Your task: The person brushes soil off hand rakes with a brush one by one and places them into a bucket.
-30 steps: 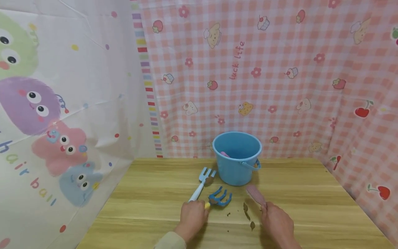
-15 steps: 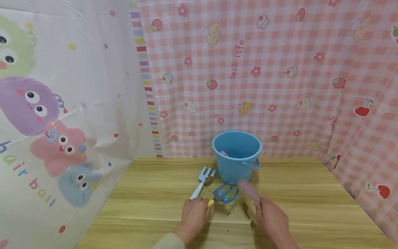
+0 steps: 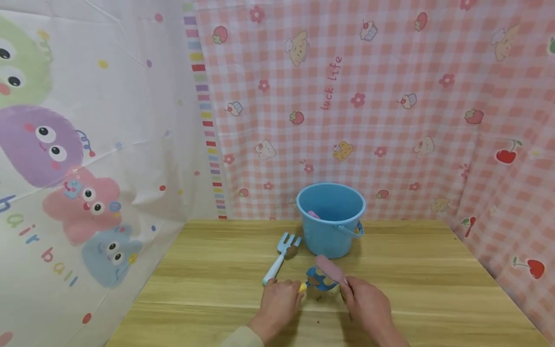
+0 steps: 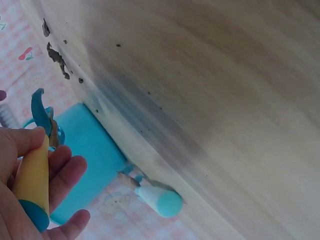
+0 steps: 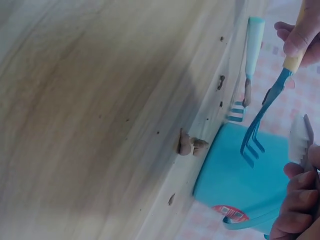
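Note:
My left hand (image 3: 279, 306) grips the yellow handle of a small toy rake (image 4: 34, 180). Its blue curved tines point up and away, and brown dirt sticks near their base. In my right hand (image 3: 368, 303) is a pink brush (image 3: 329, 269), whose pale bristles (image 5: 299, 140) show in the right wrist view. The brush overlaps the rake's tines in the head view, just in front of the bucket. Beyond my left hand, a light blue toy fork (image 3: 274, 270) lies on the table with a brown clump by its tines.
A blue bucket (image 3: 327, 241) stands upright at the back of the wooden table (image 3: 208, 270), its handle hanging right. Something pink (image 3: 313, 215) shows inside it. Dirt clods (image 5: 185, 142) and crumbs lie scattered before me. A checked cloth (image 3: 381, 125) hangs behind.
My right hand has brought the brush leftward to the rake. My left hand has shifted right with the rake, whose tines have turned. Fork and bucket stay in place.

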A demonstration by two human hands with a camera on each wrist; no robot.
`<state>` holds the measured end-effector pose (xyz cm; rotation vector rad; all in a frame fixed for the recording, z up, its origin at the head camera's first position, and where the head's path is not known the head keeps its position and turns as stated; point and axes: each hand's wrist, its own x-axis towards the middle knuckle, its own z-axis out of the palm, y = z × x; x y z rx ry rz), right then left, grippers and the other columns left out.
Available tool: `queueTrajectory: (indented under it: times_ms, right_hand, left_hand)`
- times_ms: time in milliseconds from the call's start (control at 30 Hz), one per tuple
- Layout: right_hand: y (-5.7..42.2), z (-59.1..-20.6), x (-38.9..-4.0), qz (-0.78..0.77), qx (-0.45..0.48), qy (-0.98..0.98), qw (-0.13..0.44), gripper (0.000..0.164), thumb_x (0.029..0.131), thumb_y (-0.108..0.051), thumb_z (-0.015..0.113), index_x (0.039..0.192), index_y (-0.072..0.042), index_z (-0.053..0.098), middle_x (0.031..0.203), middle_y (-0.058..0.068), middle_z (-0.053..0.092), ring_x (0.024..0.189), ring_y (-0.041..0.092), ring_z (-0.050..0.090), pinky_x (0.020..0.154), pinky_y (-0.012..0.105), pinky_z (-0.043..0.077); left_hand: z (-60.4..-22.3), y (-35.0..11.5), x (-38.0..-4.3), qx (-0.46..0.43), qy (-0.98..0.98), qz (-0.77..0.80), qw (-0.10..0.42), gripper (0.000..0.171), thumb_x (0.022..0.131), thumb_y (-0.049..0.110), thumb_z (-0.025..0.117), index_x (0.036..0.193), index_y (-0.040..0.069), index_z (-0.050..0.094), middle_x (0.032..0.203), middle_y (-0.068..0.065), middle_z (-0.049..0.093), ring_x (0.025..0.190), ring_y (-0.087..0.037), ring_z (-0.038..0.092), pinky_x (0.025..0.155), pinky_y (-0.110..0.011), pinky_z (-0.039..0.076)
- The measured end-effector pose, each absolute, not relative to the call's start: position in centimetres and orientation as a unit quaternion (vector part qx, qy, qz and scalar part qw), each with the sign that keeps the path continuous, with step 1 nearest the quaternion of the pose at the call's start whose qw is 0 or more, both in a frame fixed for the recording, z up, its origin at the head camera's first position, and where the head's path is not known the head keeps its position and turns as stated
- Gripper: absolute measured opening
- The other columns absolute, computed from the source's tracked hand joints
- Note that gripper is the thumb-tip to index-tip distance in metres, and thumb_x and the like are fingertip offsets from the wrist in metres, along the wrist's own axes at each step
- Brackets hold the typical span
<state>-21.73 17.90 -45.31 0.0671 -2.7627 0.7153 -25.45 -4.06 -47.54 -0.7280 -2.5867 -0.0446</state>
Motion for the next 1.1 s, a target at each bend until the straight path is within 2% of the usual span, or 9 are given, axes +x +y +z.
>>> queueTrajectory:
  times_ms: [167, 300, 400, 500, 667, 767, 967, 1000, 1100]
  right_hand:
    - [17.6, -45.7, -21.6, 0.229, 0.055, -0.958, 0.165, 0.018, 0.094, -0.023, 0.067, 0.078, -0.019, 0.063, 0.068, -0.007, 0.058, 0.056, 0.010, 0.048, 0.049, 0.034, 0.040]
    - [17.8, -46.2, -21.4, 0.210, 0.062, -0.959, 0.180, 0.010, 0.091, -0.019, 0.071, 0.082, -0.016, 0.068, 0.075, -0.003, 0.067, 0.059, 0.013, 0.057, 0.050, 0.037, 0.045]
    - [18.0, -46.5, -21.4, 0.202, 0.053, -0.961, 0.182, 0.009, 0.091, -0.019, 0.071, 0.083, -0.015, 0.069, 0.076, -0.002, 0.067, 0.058, 0.013, 0.056, 0.049, 0.037, 0.044]
    - [18.2, -46.7, -21.4, 0.194, 0.053, -0.963, 0.181, 0.016, 0.092, -0.021, 0.069, 0.078, -0.017, 0.064, 0.072, -0.003, 0.062, 0.054, 0.013, 0.050, 0.047, 0.036, 0.041]
    - [18.9, -46.9, -21.3, 0.184, 0.042, -0.962, 0.195, 0.016, 0.092, -0.019, 0.070, 0.078, -0.014, 0.064, 0.073, 0.001, 0.064, 0.053, 0.017, 0.055, 0.045, 0.038, 0.042]
    - [19.1, -46.8, -21.4, 0.191, 0.029, -0.963, 0.188, 0.013, 0.093, -0.019, 0.069, 0.082, -0.012, 0.067, 0.072, 0.001, 0.064, 0.053, 0.016, 0.053, 0.045, 0.037, 0.042]
    - [18.2, -46.5, -21.5, 0.219, 0.054, -0.959, 0.172, 0.016, 0.092, -0.022, 0.069, 0.102, -0.010, 0.074, 0.086, 0.004, 0.072, 0.071, 0.024, 0.068, 0.056, 0.044, 0.051]
    - [18.1, -46.5, -21.4, 0.221, 0.056, -0.959, 0.166, 0.015, 0.092, -0.021, 0.070, 0.101, -0.010, 0.074, 0.086, 0.004, 0.072, 0.071, 0.023, 0.067, 0.056, 0.044, 0.051]
    - [18.1, -46.8, -21.2, 0.217, 0.048, -0.961, 0.164, 0.009, 0.091, -0.020, 0.070, 0.095, -0.013, 0.073, 0.083, 0.001, 0.071, 0.065, 0.019, 0.064, 0.052, 0.043, 0.048]
  left_hand:
    - [-47.6, -4.3, -25.5, -0.262, -0.932, -0.029, 0.250, 0.018, 0.087, 0.033, 0.073, 0.084, 0.015, 0.067, 0.073, 0.003, 0.069, 0.067, -0.012, 0.067, 0.080, -0.041, 0.051]
    - [-47.6, -4.5, -25.6, -0.266, -0.924, -0.043, 0.273, 0.018, 0.086, 0.032, 0.073, 0.083, 0.016, 0.066, 0.071, 0.004, 0.068, 0.065, -0.011, 0.066, 0.076, -0.038, 0.051]
    - [-47.7, -4.6, -25.7, -0.273, -0.916, -0.054, 0.287, 0.020, 0.085, 0.031, 0.075, 0.080, 0.016, 0.064, 0.068, 0.004, 0.066, 0.061, -0.011, 0.064, 0.069, -0.034, 0.051]
    - [-47.8, -4.6, -25.7, -0.280, -0.911, -0.062, 0.297, 0.020, 0.084, 0.030, 0.075, 0.078, 0.015, 0.063, 0.066, 0.004, 0.064, 0.058, -0.011, 0.062, 0.061, -0.031, 0.049]
    - [-47.9, -4.7, -25.7, -0.275, -0.915, -0.054, 0.289, 0.021, 0.085, 0.031, 0.075, 0.078, 0.015, 0.063, 0.065, 0.004, 0.063, 0.057, -0.011, 0.060, 0.054, -0.029, 0.045]
    - [-47.9, -4.7, -25.7, -0.271, -0.921, -0.039, 0.278, 0.022, 0.086, 0.032, 0.074, 0.078, 0.015, 0.062, 0.066, 0.003, 0.063, 0.059, -0.011, 0.061, 0.057, -0.029, 0.047]
    - [-47.5, -4.6, -25.7, -0.273, -0.920, -0.042, 0.277, 0.018, 0.086, 0.030, 0.074, 0.083, 0.015, 0.066, 0.071, 0.002, 0.066, 0.067, -0.014, 0.065, 0.077, -0.041, 0.052]
    - [-47.5, -4.6, -25.7, -0.269, -0.922, -0.042, 0.277, 0.017, 0.086, 0.030, 0.074, 0.085, 0.014, 0.067, 0.072, 0.002, 0.067, 0.068, -0.014, 0.066, 0.079, -0.042, 0.052]
    - [-47.4, -4.7, -25.8, -0.258, -0.923, -0.048, 0.280, 0.017, 0.085, 0.030, 0.074, 0.089, 0.014, 0.069, 0.072, 0.002, 0.067, 0.067, -0.014, 0.065, 0.073, -0.038, 0.052]
